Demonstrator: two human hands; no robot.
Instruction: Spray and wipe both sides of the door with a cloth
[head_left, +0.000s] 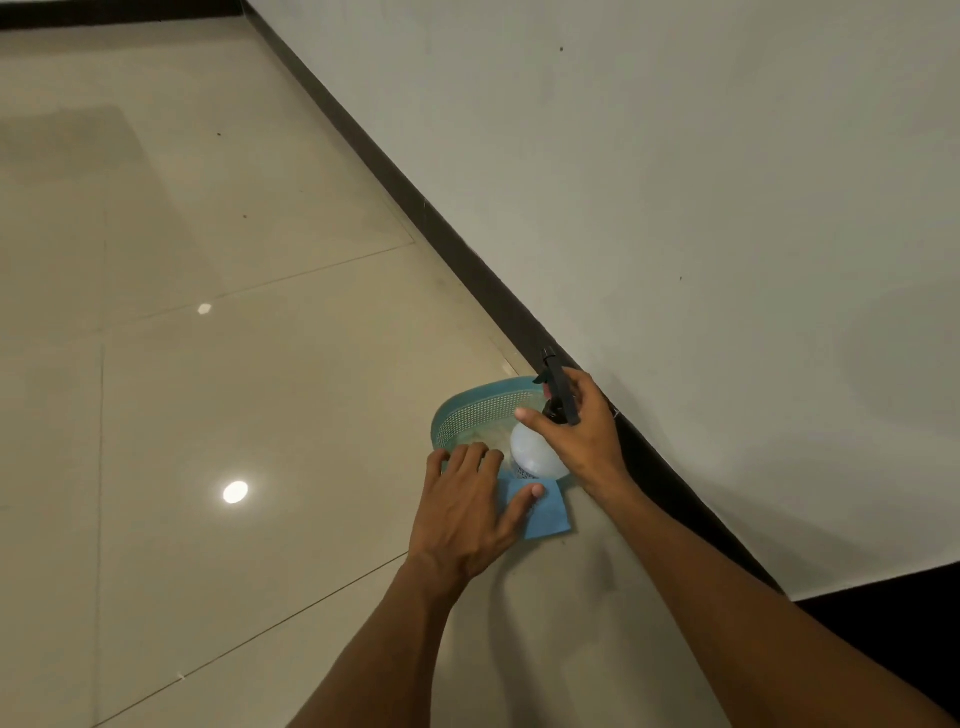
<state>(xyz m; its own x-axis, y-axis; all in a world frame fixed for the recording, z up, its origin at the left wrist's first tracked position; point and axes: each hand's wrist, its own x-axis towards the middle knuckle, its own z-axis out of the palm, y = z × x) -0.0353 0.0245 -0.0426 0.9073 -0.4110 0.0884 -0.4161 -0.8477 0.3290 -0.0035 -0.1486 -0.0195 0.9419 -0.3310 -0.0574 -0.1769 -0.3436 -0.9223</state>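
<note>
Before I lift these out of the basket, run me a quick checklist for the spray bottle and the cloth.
1. Right hand on the spray bottle: ok, wrapped around the black trigger head.
2. Left hand on the blue cloth: ok, fingers pressed on it, grip not closed.
3. Bottle upright: ok, slightly tilted.
4. Bottle clear of the teal basket: not ok, it sits inside.
5. Liquid level: cannot tell.
6. Door in view: not ok, only wall and floor show.

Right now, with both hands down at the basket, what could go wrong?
The right hand holds the spray bottle near its black trigger, so lifting may fire a stray squirt onto the glossy floor. The left hand, pulling the blue cloth, may drag the light basket.
</note>
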